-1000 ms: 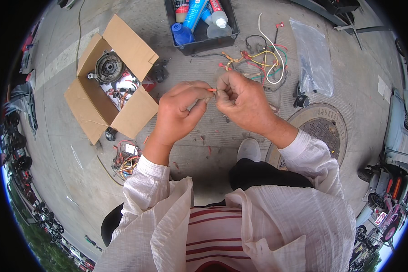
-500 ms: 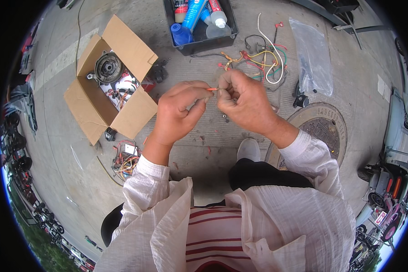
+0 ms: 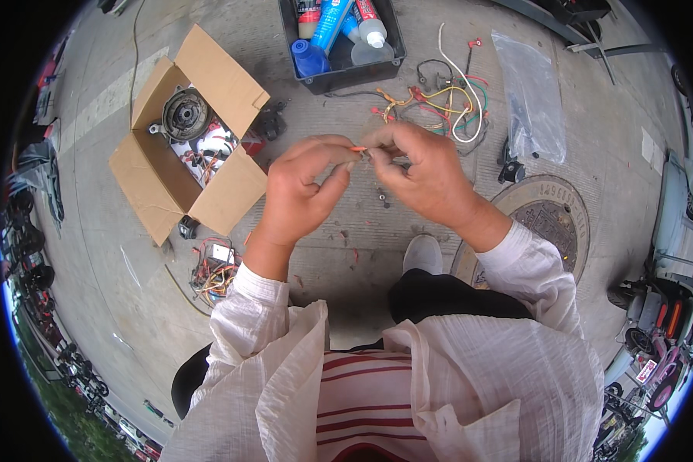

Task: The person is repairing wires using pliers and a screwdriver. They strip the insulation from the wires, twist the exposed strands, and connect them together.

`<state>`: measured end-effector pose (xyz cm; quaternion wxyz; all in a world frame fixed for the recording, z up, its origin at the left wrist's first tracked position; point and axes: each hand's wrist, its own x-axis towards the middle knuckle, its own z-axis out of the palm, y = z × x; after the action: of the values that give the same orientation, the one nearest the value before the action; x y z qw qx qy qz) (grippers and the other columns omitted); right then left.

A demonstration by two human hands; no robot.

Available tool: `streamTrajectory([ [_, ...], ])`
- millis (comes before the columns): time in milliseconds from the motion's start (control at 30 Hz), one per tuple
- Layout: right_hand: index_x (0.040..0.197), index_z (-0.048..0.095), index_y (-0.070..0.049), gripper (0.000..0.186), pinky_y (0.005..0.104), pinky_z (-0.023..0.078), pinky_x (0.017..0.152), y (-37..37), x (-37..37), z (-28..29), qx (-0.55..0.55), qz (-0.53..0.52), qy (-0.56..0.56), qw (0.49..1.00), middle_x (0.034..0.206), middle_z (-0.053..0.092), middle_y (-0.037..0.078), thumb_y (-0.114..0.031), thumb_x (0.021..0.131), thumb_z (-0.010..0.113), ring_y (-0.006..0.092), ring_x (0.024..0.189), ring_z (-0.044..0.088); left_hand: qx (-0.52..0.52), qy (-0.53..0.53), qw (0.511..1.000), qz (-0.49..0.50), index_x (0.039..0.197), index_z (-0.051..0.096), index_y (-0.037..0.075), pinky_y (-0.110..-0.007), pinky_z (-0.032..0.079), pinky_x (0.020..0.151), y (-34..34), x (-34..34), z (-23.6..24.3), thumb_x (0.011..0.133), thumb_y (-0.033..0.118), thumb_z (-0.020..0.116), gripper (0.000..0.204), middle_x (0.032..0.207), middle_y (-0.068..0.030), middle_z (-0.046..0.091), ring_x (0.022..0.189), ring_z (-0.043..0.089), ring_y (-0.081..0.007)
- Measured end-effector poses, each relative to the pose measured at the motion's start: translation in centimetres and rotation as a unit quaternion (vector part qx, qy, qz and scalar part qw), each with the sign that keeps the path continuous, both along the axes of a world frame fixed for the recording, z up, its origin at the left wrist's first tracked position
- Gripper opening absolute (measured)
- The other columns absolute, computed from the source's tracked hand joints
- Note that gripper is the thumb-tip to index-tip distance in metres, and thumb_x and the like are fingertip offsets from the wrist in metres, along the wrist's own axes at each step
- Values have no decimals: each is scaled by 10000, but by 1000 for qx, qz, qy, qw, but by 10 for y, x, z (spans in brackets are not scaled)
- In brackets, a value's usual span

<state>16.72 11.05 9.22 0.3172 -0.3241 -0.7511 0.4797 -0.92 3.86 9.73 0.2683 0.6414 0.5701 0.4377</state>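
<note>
My left hand [image 3: 304,185] pinches a short, thin orange-red wire [image 3: 358,148] between thumb and fingertips. The wire's end sticks out toward my right hand [image 3: 431,177], whose index finger and thumb close around that tip. Both hands are held in front of me, above the concrete ground. Just beyond the right hand lies a tangle of coloured wires [image 3: 439,100], with red, yellow, green, white and black strands. The finer detail at the wire's tip is too small to make out.
An open cardboard box [image 3: 155,173] at left holds a round metal motor part [image 3: 185,114]. A black bin [image 3: 346,79] of bottles and tubes stands ahead. Beyond my right hand are a clear plastic bag [image 3: 527,100] and a manhole cover [image 3: 550,223]. Another wire bundle [image 3: 215,269] lies near my left forearm.
My right hand has shifted slightly, its thumb and index finger now straighter and further apart at the base. My left hand stays almost still with the orange-red wire.
</note>
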Motion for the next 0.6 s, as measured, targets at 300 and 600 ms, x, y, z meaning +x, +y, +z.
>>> streamTrajectory([
  [300, 866, 576, -20, 143, 315, 514, 609, 0, 1, -1, 35, -13, -9, 999, 767, 614, 102, -6, 767, 678, 206, 671, 630, -65, -57, 996, 4, 839, 665, 5, -307, 505, 744, -2, 6, 2, 767, -15, 650, 77, 891, -116, 685, 811, 654, -234],
  [600, 872, 578, -23, 135, 286, 526, 615, 11, 7, -5, -1, -106, 21, 994, 781, 636, 94, 17, 768, 655, 170, 686, 651, -174, -266, 947, 39, 887, 672, -18, -265, 490, 762, -7, 0, -14, 874, 32, 638, 62, 896, -53, 684, 826, 635, -143],
])
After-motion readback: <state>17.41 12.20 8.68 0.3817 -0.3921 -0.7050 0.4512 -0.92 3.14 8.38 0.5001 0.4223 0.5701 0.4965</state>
